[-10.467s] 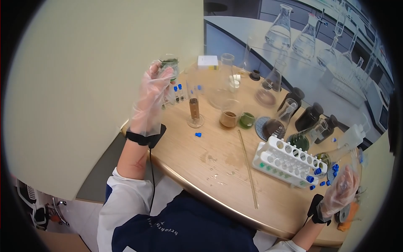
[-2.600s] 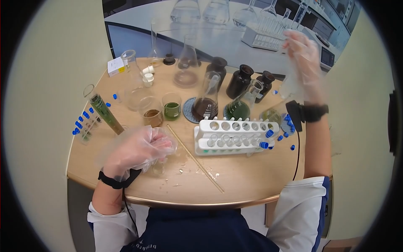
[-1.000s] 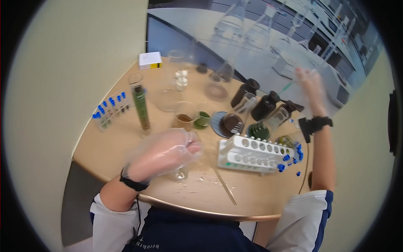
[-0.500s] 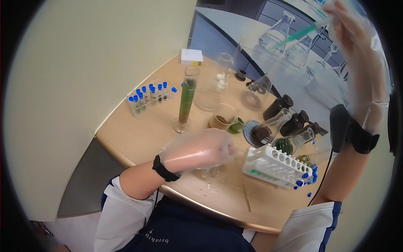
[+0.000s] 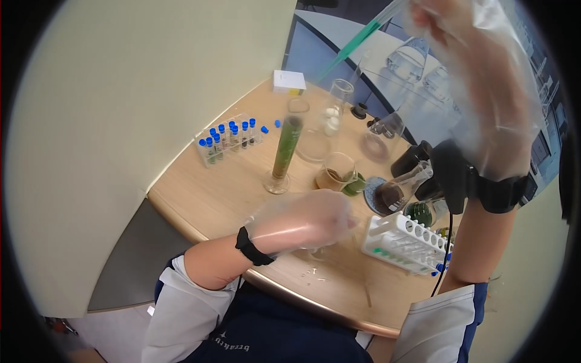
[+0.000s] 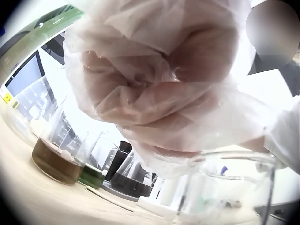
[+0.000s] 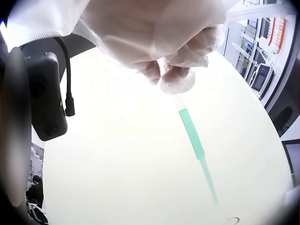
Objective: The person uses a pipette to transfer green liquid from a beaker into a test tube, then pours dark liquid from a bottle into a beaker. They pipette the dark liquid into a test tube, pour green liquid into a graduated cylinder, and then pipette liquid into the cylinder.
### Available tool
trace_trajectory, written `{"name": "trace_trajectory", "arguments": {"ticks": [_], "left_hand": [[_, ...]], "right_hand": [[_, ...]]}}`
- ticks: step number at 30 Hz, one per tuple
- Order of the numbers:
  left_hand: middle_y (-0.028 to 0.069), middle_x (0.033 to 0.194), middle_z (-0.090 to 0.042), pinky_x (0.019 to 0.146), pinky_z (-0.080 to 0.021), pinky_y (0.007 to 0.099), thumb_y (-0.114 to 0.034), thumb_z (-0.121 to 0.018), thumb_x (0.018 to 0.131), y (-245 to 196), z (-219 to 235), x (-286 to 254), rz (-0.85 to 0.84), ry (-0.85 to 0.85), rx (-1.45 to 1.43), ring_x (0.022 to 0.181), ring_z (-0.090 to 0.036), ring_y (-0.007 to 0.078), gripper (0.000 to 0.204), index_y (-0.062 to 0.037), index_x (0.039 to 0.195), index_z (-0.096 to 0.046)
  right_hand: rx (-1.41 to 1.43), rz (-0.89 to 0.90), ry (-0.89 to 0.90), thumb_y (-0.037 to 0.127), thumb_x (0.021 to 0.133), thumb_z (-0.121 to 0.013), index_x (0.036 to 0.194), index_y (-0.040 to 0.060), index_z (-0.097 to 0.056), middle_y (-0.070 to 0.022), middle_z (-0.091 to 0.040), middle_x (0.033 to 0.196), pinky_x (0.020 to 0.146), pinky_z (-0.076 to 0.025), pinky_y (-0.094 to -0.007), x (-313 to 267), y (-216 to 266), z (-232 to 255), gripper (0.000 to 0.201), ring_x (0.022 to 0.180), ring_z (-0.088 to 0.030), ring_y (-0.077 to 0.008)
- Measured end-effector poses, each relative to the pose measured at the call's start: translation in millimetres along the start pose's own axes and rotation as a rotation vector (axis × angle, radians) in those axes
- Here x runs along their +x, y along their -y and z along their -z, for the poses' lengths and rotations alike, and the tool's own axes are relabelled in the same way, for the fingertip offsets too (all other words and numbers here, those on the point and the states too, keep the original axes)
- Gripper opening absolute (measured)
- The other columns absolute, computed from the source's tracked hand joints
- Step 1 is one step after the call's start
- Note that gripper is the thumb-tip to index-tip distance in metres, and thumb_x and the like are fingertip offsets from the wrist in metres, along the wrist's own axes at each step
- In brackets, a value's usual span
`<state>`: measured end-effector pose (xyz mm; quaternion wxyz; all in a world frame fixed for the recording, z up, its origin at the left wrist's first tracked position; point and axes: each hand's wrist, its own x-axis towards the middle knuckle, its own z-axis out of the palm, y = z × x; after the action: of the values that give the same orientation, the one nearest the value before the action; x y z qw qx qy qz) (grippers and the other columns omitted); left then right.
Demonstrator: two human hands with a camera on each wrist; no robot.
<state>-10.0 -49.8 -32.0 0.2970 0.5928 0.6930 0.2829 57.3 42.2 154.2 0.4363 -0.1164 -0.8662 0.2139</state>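
High at the upper right of the head view, my gloved right hand [image 5: 478,85] holds a dropper [image 5: 361,41] with green liquid in it. Its tip slants down and left, above the measuring cylinder [image 5: 285,148], which stands upright with green liquid over brown. In the right wrist view, the fingers pinch the top of the dropper [image 7: 192,133], whose tip points down. My gloved left hand [image 5: 302,221] is curled into a loose fist above the table, with nothing visible in it. A small glass beaker [image 6: 229,157] stands just below that hand, mostly covered by it in the head view.
Behind the left hand are a beaker of brown liquid [image 5: 330,179] and one of green [image 5: 355,184]. A tube rack with blue caps [image 5: 227,142] stands at left, a white test tube rack [image 5: 405,239] at right. A thin rod [image 5: 368,293] and droplets [image 5: 315,275] lie in front.
The right hand has carried the dropper up and left from near the dark bottles. The cylinder, brown only 10.5 s ago, now has green above; the left hand then held a beaker of green liquid.
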Motion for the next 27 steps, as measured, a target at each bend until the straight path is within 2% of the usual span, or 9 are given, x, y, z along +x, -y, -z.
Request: {"name": "trace_trajectory", "arguments": {"ticks": [9, 11, 12, 14, 20, 21, 24, 27], "left_hand": [[0.0191, 0.064, -0.048, 0.055, -0.037, 0.0414, -0.026, -0.048, 0.083, -0.7, 1.3, -5.8, -0.034, -0.064, 0.040, 0.058, -0.046, 0.0336, 0.028, -0.0010, 0.070, -0.049], [0.0192, 0.064, -0.048, 0.055, -0.037, 0.0412, -0.026, -0.048, 0.083, 0.4, 0.0, -6.3, -0.053, -0.077, 0.042, 0.058, -0.046, 0.0335, 0.028, -0.0010, 0.070, -0.049], [0.0193, 0.064, -0.047, 0.055, -0.037, 0.0412, -0.026, -0.048, 0.083, -0.4, 0.6, -7.0, -0.062, -0.080, 0.038, 0.057, -0.046, 0.0335, 0.029, -0.0010, 0.070, -0.049], [0.0196, 0.064, -0.046, 0.055, -0.037, 0.0411, -0.026, -0.048, 0.083, -1.8, 1.5, -7.7, -0.049, -0.073, 0.034, 0.057, -0.045, 0.0333, 0.029, -0.0008, 0.069, -0.048], [0.0194, 0.062, -0.042, 0.054, -0.035, 0.0405, -0.027, -0.049, 0.082, -8.3, 9.1, -8.5, -0.007, -0.009, 0.031, 0.056, -0.041, 0.0319, 0.030, -0.0004, 0.068, -0.045], [0.0193, 0.062, -0.042, 0.054, -0.035, 0.0405, -0.027, -0.049, 0.082, -9.0, 9.3, -8.8, -0.004, -0.013, 0.029, 0.056, -0.040, 0.0316, 0.030, -0.0004, 0.068, -0.044], [0.0192, 0.062, -0.041, 0.053, -0.035, 0.0405, -0.027, -0.049, 0.082, -6.5, 7.2, -7.8, -0.031, -0.031, 0.021, 0.056, -0.039, 0.0314, 0.030, -0.0005, 0.068, -0.043], [0.0193, 0.063, -0.041, 0.054, -0.035, 0.0408, -0.026, -0.048, 0.082, -7.0, 8.0, -9.1, -0.039, -0.030, 0.024, 0.056, -0.039, 0.0316, 0.030, -0.0005, 0.068, -0.043]], "right_hand": [[0.033, -0.162, -0.013, 0.018, 0.085, -0.060, 0.075, -0.0019, -0.059, -0.0003, -0.055, 0.064, 0.050, -0.037, -0.0224, 5.4, 33.7, -39.4, 0.022, 0.054, -0.046, -0.0080], [-0.082, -0.087, 0.041, 0.019, 0.085, -0.061, 0.073, -0.0016, -0.059, -0.0006, -0.055, 0.063, 0.050, -0.037, -0.0232, 1.0, 39.0, -39.3, 0.024, 0.054, -0.046, -0.0083], [-0.077, -0.210, 0.096, 0.020, 0.085, -0.061, 0.072, -0.0013, -0.059, -0.0007, -0.055, 0.063, 0.050, -0.037, -0.0235, 6.1, 48.7, -32.8, 0.025, 0.053, -0.046, -0.0084], [-0.070, -0.337, 0.151, 0.021, 0.084, -0.061, 0.070, -0.0006, -0.059, -0.0008, -0.054, 0.061, 0.049, -0.036, -0.0240, 8.6, 57.1, -31.0, 0.026, 0.051, -0.045, -0.0085], [0.018, -0.163, 0.221, 0.019, 0.085, -0.060, 0.064, 0.0010, -0.057, -0.0009, -0.051, 0.055, 0.046, -0.034, -0.0250, 9.3, 35.7, -25.0, 0.028, 0.046, -0.042, -0.0087], [0.008, -0.182, 0.225, 0.019, 0.085, -0.060, 0.065, 0.0009, -0.057, -0.0012, -0.051, 0.055, 0.046, -0.035, -0.0249, 9.8, 39.7, -23.4, 0.027, 0.046, -0.042, -0.0087], [-0.070, -0.300, 0.081, 0.019, 0.085, -0.060, 0.067, 0.0002, -0.056, -0.0021, -0.051, 0.054, 0.046, -0.037, -0.0251, 5.2, 58.9, -32.9, 0.027, 0.044, -0.043, -0.0091], [-0.121, -0.334, 0.071, 0.019, 0.085, -0.060, 0.069, -0.0014, -0.056, -0.0032, -0.052, 0.054, 0.047, -0.040, -0.0258, 5.5, 59.6, -34.7, 0.026, 0.045, -0.044, -0.0093]]}}
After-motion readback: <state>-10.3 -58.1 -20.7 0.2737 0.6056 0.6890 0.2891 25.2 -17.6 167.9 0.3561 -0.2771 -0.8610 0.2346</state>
